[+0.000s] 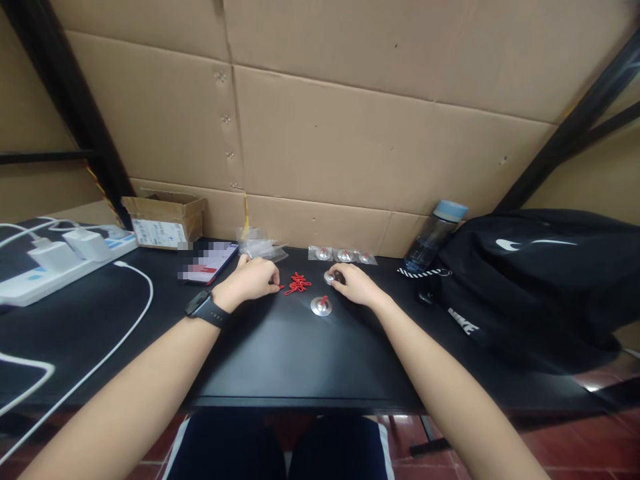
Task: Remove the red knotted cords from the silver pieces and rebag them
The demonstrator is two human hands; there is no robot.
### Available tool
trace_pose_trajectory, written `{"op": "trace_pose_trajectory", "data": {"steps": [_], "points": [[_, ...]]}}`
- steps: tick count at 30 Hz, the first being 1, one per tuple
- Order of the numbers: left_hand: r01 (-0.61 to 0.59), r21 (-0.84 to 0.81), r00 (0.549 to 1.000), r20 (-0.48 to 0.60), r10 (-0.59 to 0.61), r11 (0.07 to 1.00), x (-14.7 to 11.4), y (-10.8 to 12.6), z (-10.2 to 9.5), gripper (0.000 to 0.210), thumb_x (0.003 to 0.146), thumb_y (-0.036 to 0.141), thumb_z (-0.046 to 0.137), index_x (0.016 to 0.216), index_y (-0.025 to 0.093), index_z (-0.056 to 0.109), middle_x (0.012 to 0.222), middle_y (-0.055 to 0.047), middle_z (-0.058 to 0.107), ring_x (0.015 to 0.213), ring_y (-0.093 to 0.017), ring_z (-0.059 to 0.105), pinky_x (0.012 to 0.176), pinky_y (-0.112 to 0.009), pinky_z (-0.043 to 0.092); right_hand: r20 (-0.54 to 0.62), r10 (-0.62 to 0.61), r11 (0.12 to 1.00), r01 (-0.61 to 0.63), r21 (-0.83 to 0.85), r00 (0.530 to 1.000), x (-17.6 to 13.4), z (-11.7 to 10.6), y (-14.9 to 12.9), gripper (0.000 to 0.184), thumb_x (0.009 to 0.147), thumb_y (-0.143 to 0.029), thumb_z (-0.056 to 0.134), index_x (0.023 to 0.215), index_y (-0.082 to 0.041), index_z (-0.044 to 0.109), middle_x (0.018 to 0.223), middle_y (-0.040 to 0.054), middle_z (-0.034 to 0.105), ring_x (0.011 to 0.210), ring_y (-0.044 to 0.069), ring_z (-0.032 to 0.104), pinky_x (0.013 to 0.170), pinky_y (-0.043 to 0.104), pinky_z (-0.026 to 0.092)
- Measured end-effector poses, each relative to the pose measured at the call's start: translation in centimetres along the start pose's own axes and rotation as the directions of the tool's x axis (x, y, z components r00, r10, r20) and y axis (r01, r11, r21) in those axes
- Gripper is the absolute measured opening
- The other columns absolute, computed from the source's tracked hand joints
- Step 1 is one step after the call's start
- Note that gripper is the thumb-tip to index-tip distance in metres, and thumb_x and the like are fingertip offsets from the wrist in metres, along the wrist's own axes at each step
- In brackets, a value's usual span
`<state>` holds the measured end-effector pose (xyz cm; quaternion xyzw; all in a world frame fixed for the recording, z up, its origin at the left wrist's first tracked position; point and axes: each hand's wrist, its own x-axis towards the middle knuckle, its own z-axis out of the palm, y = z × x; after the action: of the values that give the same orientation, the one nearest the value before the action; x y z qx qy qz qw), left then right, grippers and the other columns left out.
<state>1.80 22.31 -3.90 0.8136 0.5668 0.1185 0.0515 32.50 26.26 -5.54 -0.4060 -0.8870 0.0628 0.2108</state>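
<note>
My left hand (254, 279), with a dark watch on its wrist, is closed just left of a small pile of red loops (298, 284). A bit of a red loop (281, 287) shows at its fingertips. The fingers of my right hand (356, 285) are closed round the edge of a small silver metal disc (329, 277). In front of the pile, between my hands, another silver disc (321, 307) lies flat with a red loop standing on its middle. Behind my right hand, several silver discs with red loops lie in clear bags (345, 255).
Clear plastic bags (263, 249) and a phone (217, 260) lie behind my left hand. Further left are an open cardboard box (165, 223), a white power strip (65, 270) and a white cable (145, 310). A bottle (435, 233) and a black backpack (530, 287) stand right.
</note>
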Motion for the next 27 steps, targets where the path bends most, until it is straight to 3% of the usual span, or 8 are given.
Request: {"op": "trace_pose_trajectory", "data": {"steps": [3,9,13,19,27], "points": [[0.001,-0.004,1.000,-0.012,-0.001,1.000,0.2,0.1,0.6,0.010,0.078,0.023,0.065,0.073,0.027,0.072,0.083,-0.002,0.075,0.090,-0.028,0.067,0.092,-0.044,0.029,-0.013,0.014,1.000,-0.014,-0.013,1.000,0.1,0.0,-0.2,0.017,0.087,-0.022,0.064,0.104,-0.021,0.067,0.100,0.0068,0.070,0.088,0.020,0.065,0.079,0.032,0.048],[-0.042,0.070,0.989,-0.139,0.052,0.997,0.3,0.9,1.7,0.016,0.089,0.023,0.053,0.078,0.022,0.065,0.090,-0.006,0.074,0.093,-0.029,0.065,0.087,-0.043,0.030,-0.032,0.025,0.999,-0.024,0.038,0.999,0.1,-0.3,-0.4,0.020,0.082,-0.019,0.068,0.102,-0.022,0.067,0.095,0.0052,0.071,0.086,0.019,0.066,0.076,0.030,0.049],[-0.033,0.006,0.972,-0.231,0.034,0.999,0.3,1.4,1.1,0.016,0.095,0.024,0.047,0.087,0.022,0.061,0.092,-0.005,0.074,0.091,-0.025,0.065,0.087,-0.041,0.029,-0.054,0.033,0.994,-0.027,0.109,0.998,0.2,-0.3,-0.1,0.020,0.079,-0.018,0.069,0.099,-0.021,0.067,0.093,0.0042,0.072,0.084,0.018,0.067,0.079,0.031,0.050],[-0.064,-0.074,0.936,-0.351,0.034,0.995,0.2,2.3,0.3,0.011,0.093,0.031,0.059,0.100,0.025,0.065,0.103,-0.005,0.076,0.103,-0.026,0.062,0.090,-0.042,0.027,-0.162,0.094,0.982,-0.065,0.176,0.982,0.4,-0.3,0.5,0.025,0.076,-0.028,0.072,0.098,-0.020,0.066,0.089,0.0041,0.072,0.075,0.017,0.066,0.072,0.031,0.052],[-0.089,-0.103,0.876,-0.482,0.029,0.991,-0.2,4.2,0.1,0.021,0.099,0.035,0.054,0.092,0.026,0.072,0.103,-0.006,0.074,0.107,-0.027,0.057,0.091,-0.044,0.028,-0.270,0.116,0.924,-0.004,0.382,0.956,0.3,-0.7,-1.9,0.029,0.073,-0.031,0.075,0.097,-0.021,0.063,0.095,0.0033,0.072,0.079,0.018,0.069,0.067,0.028,0.053]]}}
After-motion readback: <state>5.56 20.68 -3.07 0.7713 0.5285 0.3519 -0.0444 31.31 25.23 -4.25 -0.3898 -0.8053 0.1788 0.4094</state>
